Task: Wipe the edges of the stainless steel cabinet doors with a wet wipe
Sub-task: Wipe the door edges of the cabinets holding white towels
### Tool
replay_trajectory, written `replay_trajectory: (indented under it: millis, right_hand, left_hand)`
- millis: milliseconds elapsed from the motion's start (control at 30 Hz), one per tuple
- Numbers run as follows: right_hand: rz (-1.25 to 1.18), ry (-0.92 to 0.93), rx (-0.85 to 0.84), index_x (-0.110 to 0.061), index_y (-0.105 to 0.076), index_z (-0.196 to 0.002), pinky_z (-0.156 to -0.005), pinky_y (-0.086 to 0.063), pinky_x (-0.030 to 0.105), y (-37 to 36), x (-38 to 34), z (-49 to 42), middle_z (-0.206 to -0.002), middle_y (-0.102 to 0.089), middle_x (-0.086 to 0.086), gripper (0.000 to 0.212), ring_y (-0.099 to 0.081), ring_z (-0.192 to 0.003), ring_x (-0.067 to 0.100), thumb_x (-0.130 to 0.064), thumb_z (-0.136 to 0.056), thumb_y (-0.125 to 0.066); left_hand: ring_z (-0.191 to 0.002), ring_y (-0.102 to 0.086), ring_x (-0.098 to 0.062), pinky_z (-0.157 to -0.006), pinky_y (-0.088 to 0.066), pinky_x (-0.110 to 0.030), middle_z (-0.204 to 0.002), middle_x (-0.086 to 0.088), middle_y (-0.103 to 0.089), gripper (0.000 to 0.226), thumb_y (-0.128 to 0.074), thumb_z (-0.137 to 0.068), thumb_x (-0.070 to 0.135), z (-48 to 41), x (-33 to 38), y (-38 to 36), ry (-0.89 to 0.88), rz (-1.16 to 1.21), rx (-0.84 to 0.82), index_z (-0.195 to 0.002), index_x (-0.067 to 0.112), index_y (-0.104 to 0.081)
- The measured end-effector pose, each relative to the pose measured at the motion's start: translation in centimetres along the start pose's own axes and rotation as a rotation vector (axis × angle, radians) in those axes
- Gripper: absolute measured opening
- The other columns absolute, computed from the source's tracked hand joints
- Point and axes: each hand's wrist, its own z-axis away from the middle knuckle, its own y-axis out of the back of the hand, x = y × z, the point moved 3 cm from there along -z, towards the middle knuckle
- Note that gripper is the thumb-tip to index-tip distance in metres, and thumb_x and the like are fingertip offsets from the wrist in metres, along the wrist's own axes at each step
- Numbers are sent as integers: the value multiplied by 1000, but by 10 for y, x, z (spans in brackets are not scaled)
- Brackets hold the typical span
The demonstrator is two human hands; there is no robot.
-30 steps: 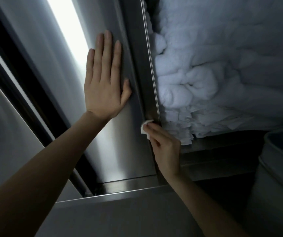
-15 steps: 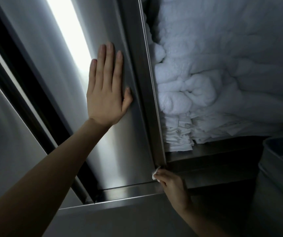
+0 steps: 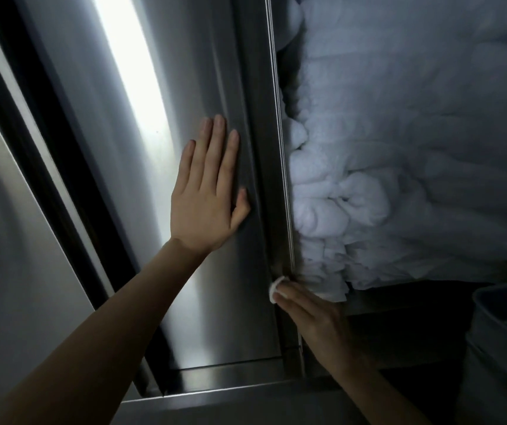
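Observation:
A stainless steel cabinet door (image 3: 224, 302) fills the middle of the view, with its narrow vertical edge (image 3: 273, 185) on the right side. My left hand (image 3: 207, 191) lies flat on the door face, fingers spread and pointing up. Low on that edge, my right hand (image 3: 310, 314) pinches a small white wet wipe (image 3: 275, 286) and presses it against the metal. Only a folded corner of the wipe shows beyond my fingertips.
Behind the door edge, the open cabinet holds a heap of white towels (image 3: 399, 179) on a metal shelf (image 3: 399, 305). A grey bin (image 3: 503, 348) stands at the lower right. A second steel door (image 3: 16, 240) lies at the left, past a dark gap.
My right hand slid the wipe down to the door's bottom corner, then back up the edge. My left hand stayed flat on the door.

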Motion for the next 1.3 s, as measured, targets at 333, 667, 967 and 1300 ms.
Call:
replay_trajectory:
  millis: [333,667,967,1300]
  right_hand:
    - [146,136,161,-2,-72,-99,-76,-50,40,36,16,-83,-102,-68,11,15,-62,-96,25,-2,-86,-65]
    - [300,225,163,-11,-73,-91,-79,-32,37,37,25,-97,-102,-68,2,14,-48,-97,21,-16,-84,-62]
    - [382,117,238,-15,-73,-89,-76,-34,39,43,23,-109,-91,-68,-3,11,-47,-89,20,-20,-84,-64]
    - [351,42,386,-20,-75,-87,-81,-27,34,83,29,-196,-95,-69,-9,11,-46,-94,18,-21,-85,-65]
  left_hand:
    - [-145,-22,-36,-121,-15,-43,-153,-24,-28,62,-41,-95,29,0,0,0,-1,14,17,-147,-3,-33]
    - [-147,-18,-33,-121,-17,-44,-154,-24,-27,62,-40,-95,30,0,-1,-1,14,33,-3,-147,-3,-34]
    - [-148,-16,-30,-120,-20,-45,-155,-21,-26,65,-48,-92,29,1,-2,-3,30,56,-16,-147,-2,-35]
    - [-148,-19,-31,-120,-20,-43,-156,-20,-26,64,-45,-92,31,3,-2,-3,49,75,-62,-147,0,-35]
